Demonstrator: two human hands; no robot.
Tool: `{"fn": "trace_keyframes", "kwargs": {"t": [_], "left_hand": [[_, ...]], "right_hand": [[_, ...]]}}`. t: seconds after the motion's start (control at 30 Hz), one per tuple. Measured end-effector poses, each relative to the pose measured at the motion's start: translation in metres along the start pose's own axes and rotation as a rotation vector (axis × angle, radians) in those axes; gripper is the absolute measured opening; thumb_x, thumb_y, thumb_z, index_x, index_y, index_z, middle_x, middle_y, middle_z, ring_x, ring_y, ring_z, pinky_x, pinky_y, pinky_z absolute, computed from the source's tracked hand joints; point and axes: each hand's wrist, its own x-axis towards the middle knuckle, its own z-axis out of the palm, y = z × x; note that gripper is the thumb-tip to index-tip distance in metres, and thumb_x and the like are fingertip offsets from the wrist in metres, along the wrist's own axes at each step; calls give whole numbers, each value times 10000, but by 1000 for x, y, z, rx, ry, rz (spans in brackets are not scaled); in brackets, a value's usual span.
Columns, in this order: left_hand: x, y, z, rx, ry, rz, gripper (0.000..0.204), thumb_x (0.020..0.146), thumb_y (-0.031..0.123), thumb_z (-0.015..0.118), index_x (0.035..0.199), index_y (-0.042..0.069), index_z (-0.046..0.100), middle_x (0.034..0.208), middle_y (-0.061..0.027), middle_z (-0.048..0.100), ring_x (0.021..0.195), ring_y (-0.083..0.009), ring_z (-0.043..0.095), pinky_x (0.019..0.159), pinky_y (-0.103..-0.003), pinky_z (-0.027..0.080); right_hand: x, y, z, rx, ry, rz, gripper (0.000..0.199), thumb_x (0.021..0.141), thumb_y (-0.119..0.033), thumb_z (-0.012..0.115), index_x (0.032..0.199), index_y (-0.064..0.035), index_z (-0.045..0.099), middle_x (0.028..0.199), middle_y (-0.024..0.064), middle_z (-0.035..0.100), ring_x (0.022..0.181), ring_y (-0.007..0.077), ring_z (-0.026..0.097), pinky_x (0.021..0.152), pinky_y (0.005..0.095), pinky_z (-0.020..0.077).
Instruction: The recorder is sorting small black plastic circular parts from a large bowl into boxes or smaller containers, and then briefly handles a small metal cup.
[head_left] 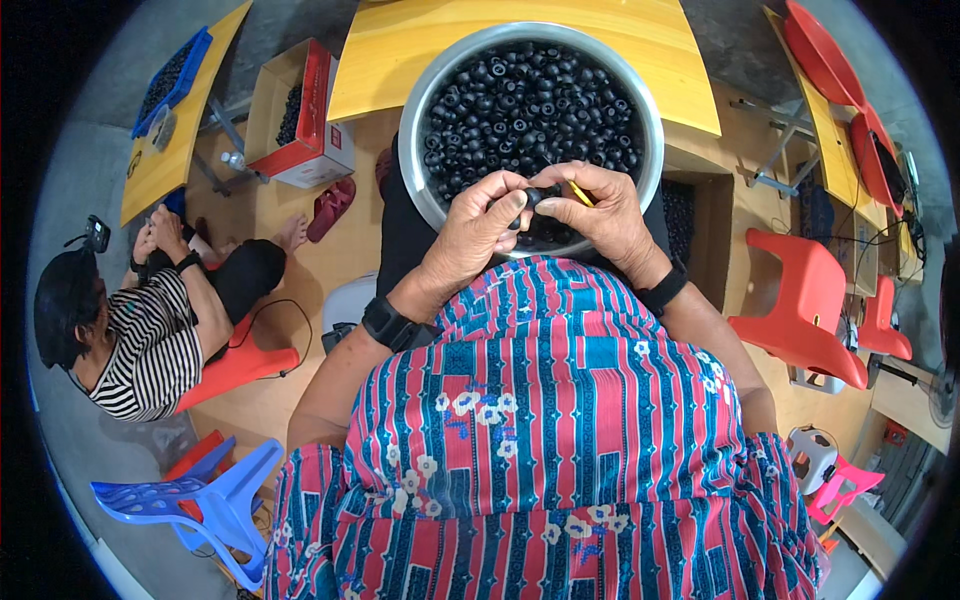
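A large metal basin (653, 150), filled with small round black parts (540, 105) that have ring-shaped openings, rests at my lap against the table edge. Over its near rim, my left hand (478, 222) is closed, pinching one small black part (533, 197) between thumb and fingertips. My right hand (606, 218) is closed on a slim yellow-handled tool (580, 193), its fingertips meeting the same black part. The tool's working end is hard to make out behind the fingers.
A yellow wooden table (375, 60) stands beyond the basin. An open carton (315, 110) with black parts is at the left; another cardboard box (715, 235) is at the right. A person (150, 320) sits at far left. Red stools (800, 295) and a blue chair (215, 500) stand around.
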Motion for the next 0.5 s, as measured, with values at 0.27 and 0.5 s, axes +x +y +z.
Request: {"fn": "trace_keyframes", "kwargs": {"t": [0.27, 0.5], "left_hand": [[1, -3, 1, -83, -16, -31, 219, 1012, 232, 528, 1106, 36, 553, 798, 11, 526, 582, 1, 375, 498, -136, 330], [0, 4, 4, -5, -71, -80, 251, 1030, 252, 482, 1170, 49, 533, 807, 24, 481, 609, -17, 352, 520, -154, 316]], "right_hand": [[0, 5, 2, 9, -43, -10, 301, 773, -104, 781, 1034, 11, 686, 927, 90, 702, 873, 132, 648, 789, 264, 503], [2, 2, -2, -3, -88, 19, 207, 818, -117, 734, 977, 7, 687, 899, 80, 699, 848, 116, 636, 763, 257, 497]]}}
